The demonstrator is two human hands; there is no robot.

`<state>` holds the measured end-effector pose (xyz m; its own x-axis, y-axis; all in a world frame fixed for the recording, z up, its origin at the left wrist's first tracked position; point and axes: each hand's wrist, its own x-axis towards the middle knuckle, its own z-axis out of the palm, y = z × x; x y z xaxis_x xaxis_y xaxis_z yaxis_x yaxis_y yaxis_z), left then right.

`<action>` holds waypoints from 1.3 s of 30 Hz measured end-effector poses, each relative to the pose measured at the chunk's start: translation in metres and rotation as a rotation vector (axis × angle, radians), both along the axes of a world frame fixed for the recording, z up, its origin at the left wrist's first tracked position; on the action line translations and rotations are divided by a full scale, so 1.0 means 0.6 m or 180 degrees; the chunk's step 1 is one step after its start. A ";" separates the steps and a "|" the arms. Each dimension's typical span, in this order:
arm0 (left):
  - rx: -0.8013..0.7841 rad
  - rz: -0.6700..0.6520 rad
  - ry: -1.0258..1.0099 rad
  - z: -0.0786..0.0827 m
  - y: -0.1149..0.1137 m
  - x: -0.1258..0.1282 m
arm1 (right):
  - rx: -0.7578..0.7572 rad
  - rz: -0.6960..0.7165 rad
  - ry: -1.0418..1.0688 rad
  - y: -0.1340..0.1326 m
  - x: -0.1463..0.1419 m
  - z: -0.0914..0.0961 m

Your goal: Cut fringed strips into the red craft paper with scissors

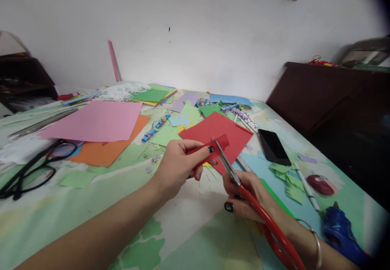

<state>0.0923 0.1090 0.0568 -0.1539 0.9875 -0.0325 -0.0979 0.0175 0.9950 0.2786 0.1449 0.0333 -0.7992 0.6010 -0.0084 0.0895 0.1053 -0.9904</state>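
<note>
Closely held: narrow red paper strip [223, 140] meets red-handled metal scissors [259, 210]

A person's left hand [179, 162] pinches the strip between thumb and fingers, pressed together near the middle of the view, above a green-and-white patterned tablecloth [146, 250]. The strip's far end is snipped into a fringe, and the steel blades lie against it; whether they are parted cannot be told. The right hand [257, 187], a silver-coloured bangle [318, 246] at its wrist, is closed around the scissors near the pivot, with the red handles running back past the wrist.

Just beyond the strip lies a larger red paper sheet [217, 123]. To the left, a pink paper sheet [97, 121] overlaps an orange one [111, 153], near a pair of black-framed eyeglasses [30, 164]. Behind them sit a tangle of white string [122, 92] and a stack of coloured paper topped with green [152, 94]. On the right are a black smartphone [274, 147], pale green fringed paper scraps [289, 180] and, at the near edge, a dark blue glue gun [341, 234].
</note>
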 end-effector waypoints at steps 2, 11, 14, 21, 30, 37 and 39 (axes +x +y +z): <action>0.0052 0.0033 -0.0010 0.001 0.000 0.000 | -0.0002 0.0004 -0.0005 0.001 0.002 -0.003; 0.0050 0.0052 -0.0033 0.003 0.000 0.001 | -0.0255 0.0116 0.0112 0.001 0.004 -0.009; 0.0060 0.0031 0.0005 0.003 0.000 0.001 | -0.0114 0.0045 0.0051 -0.001 0.001 -0.005; 0.0033 -0.0078 0.0006 -0.001 -0.002 0.003 | 0.0167 0.0012 -0.0036 0.001 0.000 -0.005; 0.0040 -0.0103 -0.0076 0.000 -0.003 0.003 | 0.0184 -0.0103 -0.0166 -0.005 -0.004 0.005; 0.0045 -0.0103 -0.0091 -0.002 -0.001 0.003 | 0.0151 -0.0114 -0.0125 -0.006 -0.004 -0.001; 0.0051 -0.0094 -0.0083 -0.002 -0.001 0.004 | 0.0135 -0.0085 -0.0049 -0.004 -0.002 -0.005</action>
<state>0.0945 0.1082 0.0554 -0.1238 0.9921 -0.0203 -0.1235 0.0049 0.9923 0.2774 0.1426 0.0301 -0.7829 0.6221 0.0055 0.1079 0.1444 -0.9836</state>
